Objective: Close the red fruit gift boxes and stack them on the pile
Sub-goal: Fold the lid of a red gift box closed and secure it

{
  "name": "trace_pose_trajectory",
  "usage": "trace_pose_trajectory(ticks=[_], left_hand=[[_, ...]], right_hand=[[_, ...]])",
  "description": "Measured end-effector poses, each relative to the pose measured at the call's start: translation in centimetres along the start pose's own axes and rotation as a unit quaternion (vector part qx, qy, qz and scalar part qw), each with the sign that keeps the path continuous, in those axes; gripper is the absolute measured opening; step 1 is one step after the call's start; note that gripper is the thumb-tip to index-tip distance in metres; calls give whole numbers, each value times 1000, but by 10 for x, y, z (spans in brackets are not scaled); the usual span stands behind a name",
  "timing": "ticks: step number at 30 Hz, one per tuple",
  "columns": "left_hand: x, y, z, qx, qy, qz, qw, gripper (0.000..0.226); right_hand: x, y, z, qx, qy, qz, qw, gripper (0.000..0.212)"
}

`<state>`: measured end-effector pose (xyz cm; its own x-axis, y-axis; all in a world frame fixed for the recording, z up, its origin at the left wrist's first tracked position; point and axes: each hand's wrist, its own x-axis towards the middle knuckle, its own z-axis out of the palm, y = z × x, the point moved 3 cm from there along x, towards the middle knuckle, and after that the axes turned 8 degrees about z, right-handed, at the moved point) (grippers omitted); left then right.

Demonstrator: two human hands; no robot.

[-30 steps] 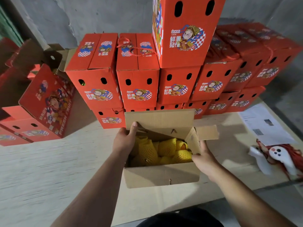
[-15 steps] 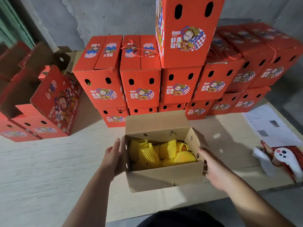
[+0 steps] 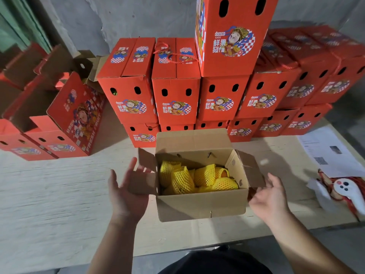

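Cardboard-brown inside, the open gift box (image 3: pixel 201 202) stands at 12 o'clock between both hands, its long axis from 9 to 3; the left hand (image 3: pixel 126 192) and right hand (image 3: pixel 270 196), fingers spread and holding nothing, lie equally near its side flaps.

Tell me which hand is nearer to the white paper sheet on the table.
Right. The right hand is at the right end flap of the open box, on the same side as the paper sheet. The left hand is at the left flap, across the box from it.
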<state>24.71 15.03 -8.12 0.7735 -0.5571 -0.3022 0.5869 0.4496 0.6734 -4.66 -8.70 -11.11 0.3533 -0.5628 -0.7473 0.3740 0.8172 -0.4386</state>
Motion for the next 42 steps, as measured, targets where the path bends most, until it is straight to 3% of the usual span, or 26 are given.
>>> trace_pose_trajectory(ticks=[3,5,6,7,9,10,11,13,16,18,19,21,22,23,24,25,27,30,33,35,37,38,40,42], left_hand=[[-4,-4,24,39,-78,-2,996,87],[-8,-10,36,150,-107,-4,983,78],[-9,-13,41,253,-124,9,959,68],[-9,-16,44,376,-139,38,915,60],[-4,-25,43,625,-145,147,753,53],[-4,-30,43,696,-146,189,677,51],[-6,-35,43,736,-142,214,626,47],[-10,-43,43,770,-118,241,579,44],[-8,-43,44,778,-95,255,567,48],[-4,-42,45,803,-125,234,534,54],[-2,-43,45,821,-144,224,505,53],[0,-45,43,840,-157,221,470,51],[1,-45,43,840,-157,225,469,52],[0,-45,43,837,-155,225,473,53],[0,-45,44,836,-155,222,477,55],[0,-45,44,837,-155,221,477,58],[-3,-44,44,830,-158,226,484,63],[-6,-40,45,796,-169,253,523,62],[-1,-40,41,765,-180,230,574,51],[1,-38,36,719,-168,214,639,53],[-2,-37,25,634,-126,215,732,54],[-4,-38,18,590,-94,199,777,57],[-14,-41,2,517,-28,138,844,75],[-21,-39,-3,487,-11,106,867,83]], right_hand=[[-3,-10,8,40,-17,-17,999,39],[-6,-14,16,63,-15,-27,998,29],[-8,-14,19,74,-8,-29,997,27],[-10,-13,22,87,1,-27,996,28],[-12,-10,23,101,15,-20,995,38],[-13,-9,22,101,14,-16,995,42],[-13,-9,21,101,5,-14,995,45],[-15,-11,19,101,-23,-15,994,46],[-19,-15,14,108,-66,-20,992,54],[-19,-16,17,83,-101,-30,991,55],[-19,-15,23,37,-112,-46,992,52],[-20,-12,43,-212,-86,-134,964,41],[-19,-10,53,-383,-47,-207,899,37],[-15,-7,60,-537,-17,-280,796,35],[-10,-2,64,-644,0,-323,694,37],[-6,3,67,-710,5,-334,620,43],[-1,14,66,-770,7,-331,546,56],[1,17,62,-801,24,-338,493,61],[3,13,62,-813,21,-312,491,65],[1,13,59,-792,-11,-316,522,64],[-5,10,52,-751,-54,-339,564,59],[-9,8,45,-739,-69,-357,566,55],[-18,3,31,-741,-82,-400,533,52],[-25,-4,17,-741,-93,-437,501,52]])
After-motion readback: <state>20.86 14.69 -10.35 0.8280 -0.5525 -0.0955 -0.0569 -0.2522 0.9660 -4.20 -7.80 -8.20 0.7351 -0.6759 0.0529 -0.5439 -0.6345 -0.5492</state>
